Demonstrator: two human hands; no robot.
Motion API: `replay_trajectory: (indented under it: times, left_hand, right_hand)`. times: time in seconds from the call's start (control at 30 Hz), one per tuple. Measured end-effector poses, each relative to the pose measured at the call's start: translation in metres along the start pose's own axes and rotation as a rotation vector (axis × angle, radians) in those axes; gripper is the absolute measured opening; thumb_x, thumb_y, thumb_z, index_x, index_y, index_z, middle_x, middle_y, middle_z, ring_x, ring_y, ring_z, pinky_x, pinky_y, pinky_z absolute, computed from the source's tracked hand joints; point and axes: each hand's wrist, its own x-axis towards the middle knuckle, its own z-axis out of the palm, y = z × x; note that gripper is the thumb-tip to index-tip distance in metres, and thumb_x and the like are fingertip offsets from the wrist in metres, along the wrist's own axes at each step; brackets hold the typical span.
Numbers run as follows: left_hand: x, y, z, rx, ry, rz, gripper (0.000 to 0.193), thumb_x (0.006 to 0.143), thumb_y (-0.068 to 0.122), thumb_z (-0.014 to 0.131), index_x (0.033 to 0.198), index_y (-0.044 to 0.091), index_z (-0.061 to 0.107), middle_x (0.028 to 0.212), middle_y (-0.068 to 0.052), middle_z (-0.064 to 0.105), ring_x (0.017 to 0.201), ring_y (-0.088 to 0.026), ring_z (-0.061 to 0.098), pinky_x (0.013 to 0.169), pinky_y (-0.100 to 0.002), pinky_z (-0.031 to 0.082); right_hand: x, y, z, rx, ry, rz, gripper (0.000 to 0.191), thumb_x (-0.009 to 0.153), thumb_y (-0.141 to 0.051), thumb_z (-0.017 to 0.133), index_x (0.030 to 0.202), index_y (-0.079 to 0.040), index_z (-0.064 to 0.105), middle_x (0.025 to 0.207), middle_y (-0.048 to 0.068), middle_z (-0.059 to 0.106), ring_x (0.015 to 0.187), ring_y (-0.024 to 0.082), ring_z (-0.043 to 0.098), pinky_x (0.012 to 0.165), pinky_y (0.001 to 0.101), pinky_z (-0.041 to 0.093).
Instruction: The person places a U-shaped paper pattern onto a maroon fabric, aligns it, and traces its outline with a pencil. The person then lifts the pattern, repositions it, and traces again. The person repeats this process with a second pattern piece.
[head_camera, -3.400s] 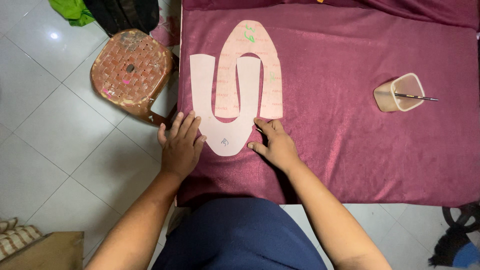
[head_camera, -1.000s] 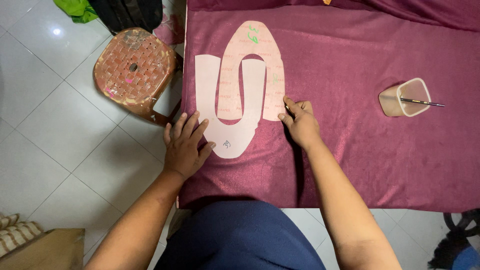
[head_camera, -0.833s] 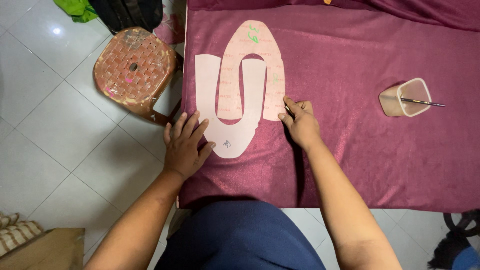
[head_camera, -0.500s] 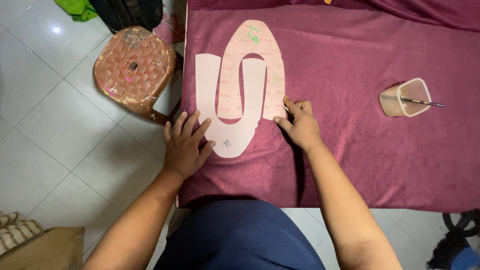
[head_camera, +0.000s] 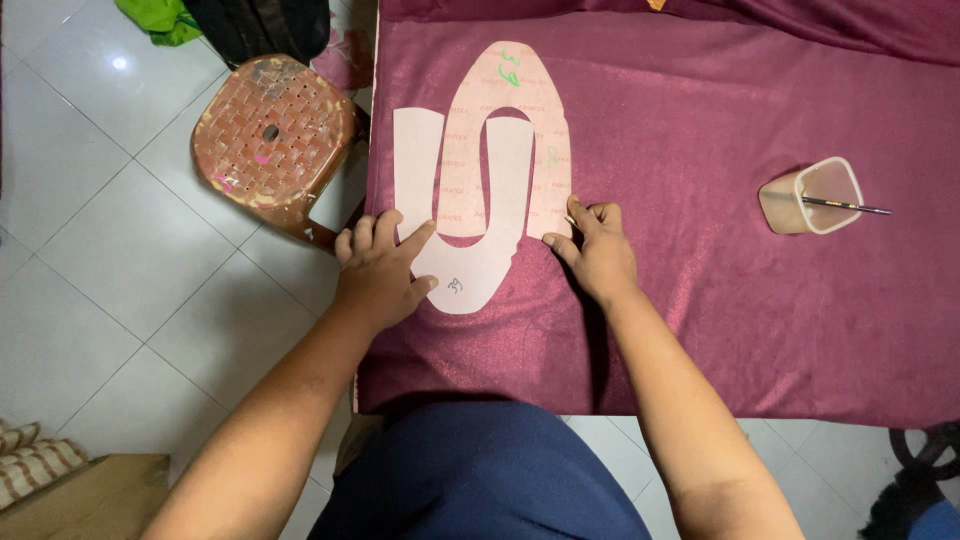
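Two paper pattern pieces lay on the maroon cloth (head_camera: 720, 130) that covered the worktop. The pale U-shaped pattern (head_camera: 470, 270) sat near the left edge, its curved base toward the person, and the pinker arch-shaped pattern (head_camera: 500, 80) lay over it with its rounded top pointing far, the two interlocking.

The left hand (head_camera: 380, 275) rested flat on the near left part of the U-shaped pattern, fingers spread and pressing it down, gripping nothing. The right hand (head_camera: 600, 250) was at the near right foot of the arch-shaped pattern, fingers curled with the tips touching the paper's edge; whether they pinched anything could not be told.

Well to the right stood a beige square cup (head_camera: 810, 195) with a pencil (head_camera: 850, 207) across its rim. On the tiled floor at the left stood a brown plastic stool (head_camera: 270, 140).
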Motion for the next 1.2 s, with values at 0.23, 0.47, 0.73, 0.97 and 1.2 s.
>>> replay_trajectory:
  times: [0.23,0.47,0.73,0.97,1.2]
  left_hand:
    - [0.002,-0.001,-0.001,-0.007,-0.113,-0.031,0.081,0.082,0.044,0.076,0.154,0.036,0.04,0.17,-0.004,0.013,0.155,-0.038,0.008,0.117,-0.073,0.004]
    - [0.003,0.002,-0.007,-0.008,-0.12,-0.043,0.081,0.081,0.042,0.079,0.152,0.036,0.042,0.169,-0.004,0.016,0.154,-0.038,0.011,0.117,-0.072,0.005]
    - [0.01,0.01,-0.015,-0.031,-0.176,-0.101,0.087,0.077,0.038,0.084,0.152,0.037,0.041,0.167,-0.006,0.016,0.154,-0.038,0.01,0.118,-0.071,0.006]
    - [0.012,0.016,-0.02,-0.049,-0.223,-0.139,0.089,0.078,0.033,0.085,0.153,0.041,0.039,0.169,-0.005,0.012,0.155,-0.039,0.008,0.118,-0.072,0.009]
    - [0.017,0.022,-0.026,-0.041,-0.289,-0.184,0.093,0.078,0.032,0.086,0.155,0.043,0.034,0.17,-0.005,0.007,0.155,-0.038,0.005,0.118,-0.07,0.012]
  right_hand:
    - [-0.003,-0.008,-0.001,-0.02,0.005,0.007,0.071,0.087,-0.044,0.078,0.145,-0.01,0.058,0.118,0.01,0.053,0.1,0.026,0.062,0.084,0.0395,0.054]
    - [-0.004,-0.011,0.0,-0.041,0.002,0.038,0.07,0.088,-0.045,0.077,0.145,-0.01,0.058,0.122,0.01,0.053,0.1,0.027,0.064,0.084,0.0405,0.054]
    - [0.0,0.006,-0.001,0.047,-0.027,0.006,0.07,0.086,-0.042,0.079,0.147,-0.014,0.058,0.121,0.007,0.053,0.103,0.023,0.061,0.09,0.0357,0.053]
    - [-0.001,0.011,-0.001,0.063,-0.024,0.002,0.071,0.085,-0.041,0.08,0.147,-0.015,0.057,0.12,0.006,0.053,0.103,0.021,0.06,0.09,0.0351,0.052]
    - [-0.005,0.009,0.003,0.07,0.011,0.018,0.067,0.086,-0.039,0.08,0.145,-0.014,0.06,0.119,0.006,0.053,0.102,0.022,0.06,0.089,0.0352,0.053]
